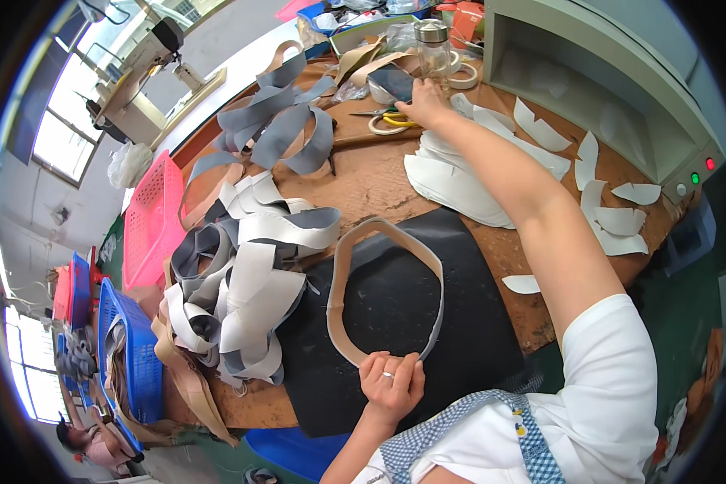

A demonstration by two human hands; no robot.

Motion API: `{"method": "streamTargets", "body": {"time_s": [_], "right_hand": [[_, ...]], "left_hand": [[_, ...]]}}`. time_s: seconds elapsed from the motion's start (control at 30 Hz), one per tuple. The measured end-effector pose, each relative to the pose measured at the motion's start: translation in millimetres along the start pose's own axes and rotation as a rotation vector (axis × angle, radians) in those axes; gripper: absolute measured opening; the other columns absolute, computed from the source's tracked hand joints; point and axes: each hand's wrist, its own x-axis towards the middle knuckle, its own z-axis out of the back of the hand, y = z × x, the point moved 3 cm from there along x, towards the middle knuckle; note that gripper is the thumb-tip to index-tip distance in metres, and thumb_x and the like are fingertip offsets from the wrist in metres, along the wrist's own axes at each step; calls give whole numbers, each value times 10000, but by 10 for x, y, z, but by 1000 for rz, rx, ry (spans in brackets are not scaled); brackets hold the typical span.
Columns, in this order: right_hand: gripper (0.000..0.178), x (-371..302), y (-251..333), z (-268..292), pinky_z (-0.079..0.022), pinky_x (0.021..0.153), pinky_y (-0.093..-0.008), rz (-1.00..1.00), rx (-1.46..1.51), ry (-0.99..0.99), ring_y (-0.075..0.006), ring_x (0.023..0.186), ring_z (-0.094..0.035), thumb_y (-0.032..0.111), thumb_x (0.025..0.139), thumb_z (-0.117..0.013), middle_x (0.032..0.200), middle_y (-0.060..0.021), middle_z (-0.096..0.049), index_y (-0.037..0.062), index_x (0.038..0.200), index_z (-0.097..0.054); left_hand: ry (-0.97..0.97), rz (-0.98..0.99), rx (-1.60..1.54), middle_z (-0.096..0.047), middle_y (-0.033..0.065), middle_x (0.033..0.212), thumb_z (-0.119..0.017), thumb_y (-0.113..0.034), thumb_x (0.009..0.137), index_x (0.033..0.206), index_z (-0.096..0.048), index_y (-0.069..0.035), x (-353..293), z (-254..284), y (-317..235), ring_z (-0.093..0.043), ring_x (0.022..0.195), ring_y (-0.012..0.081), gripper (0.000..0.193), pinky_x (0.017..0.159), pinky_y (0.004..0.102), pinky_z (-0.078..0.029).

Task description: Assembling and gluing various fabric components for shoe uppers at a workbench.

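Note:
My left hand [393, 383] is closed on the near edge of a looped leather band [336, 310], tan inside with a pale outer edge. The band stands as a ring on a black mat [476, 323] in front of me. My right arm stretches to the back of the table. There my right hand [424, 103], fingers curled, is at the edge of a dark grey-blue piece [392, 81]; what it grips is hidden. Just below that hand lie yellow-handled scissors [397, 121]. A glass jar with a metal lid [432, 50] stands right behind it.
Piled white and grey strips [254, 282] lie left of the mat, with grey looped strips [286, 133] beyond. White cut pieces [452, 181] spread at the right, before a grey machine housing [621, 97]. Pink [153, 218] and blue baskets [141, 355] stand left. Another person [97, 444] is far left.

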Motion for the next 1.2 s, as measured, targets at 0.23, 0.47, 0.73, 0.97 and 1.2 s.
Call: {"method": "streamTargets", "body": {"time_s": [0.23,0.47,0.73,0.97,1.2], "right_hand": [[693,-97,125,96,-406,1041,-456,143,-44,-100,-414,1233,-487,452,838,-711,1294,-245,-510,-41,1270,-488],[492,-1130,-42,733,-422,1023,-437,510,112,-41,-390,1234,-484,169,857,-676,1337,-205,-465,-7,1281,-499],[353,-2544,-350,1746,-468,950,-401,453,216,14,-370,1156,-557,1,842,-637,1270,-172,-533,-7,1188,-571],[330,-2999,-673,2045,-491,905,-386,235,196,17,-321,1129,-580,-44,838,-599,1255,-158,-541,-6,1164,-580],[299,-2904,-536,1842,-512,868,-377,284,248,76,-335,1114,-589,-53,830,-602,1234,-165,-552,-4,1124,-591]], "left_hand": [[-13,4,14,-577,36,673,-672,-38,787,853,-671,-48,-20,44,5,-567,631,216,67,769,353,-473],[95,-65,-142,-572,62,685,-729,27,709,905,-677,-33,499,253,-91,-598,670,248,212,637,358,-482],[-400,-293,297,-674,81,802,-695,-31,849,952,-678,-69,2434,1348,652,-642,687,224,111,623,317,-491],[-111,-22,868,-661,200,1097,-621,-316,911,1216,-620,-94,3608,1031,2465,-616,983,399,377,875,477,-484],[431,432,616,-669,213,1136,-668,-426,834,1181,-602,39,2296,101,3464,-613,1136,367,584,937,463,-491]]}}
